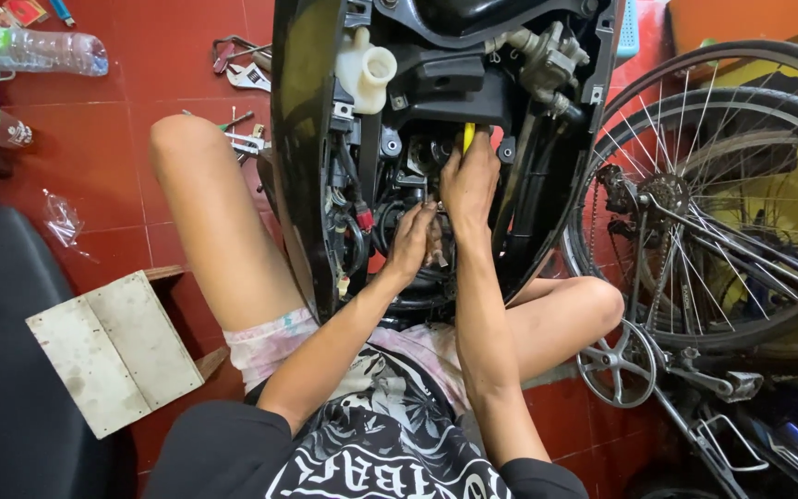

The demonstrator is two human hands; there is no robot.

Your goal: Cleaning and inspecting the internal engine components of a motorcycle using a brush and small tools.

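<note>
Yellow-handled tool (pixel 467 138) and open scooter body (pixel 436 139) under the hands

The tool shows only the tip of its yellow handle, standing upright out of the closed right hand (pixel 469 185), its shaft hidden in the fist. The glossy black scooter body stands between the person's knees, its inside open: black frame parts, hoses, cables, a white plastic reservoir at top. The left hand (pixel 411 242) rests just below the right, fingers curled on the dark parts at the middle.

Screwdriver (pixel 468 137) shaft behind right hand (pixel 469 185)
</note>
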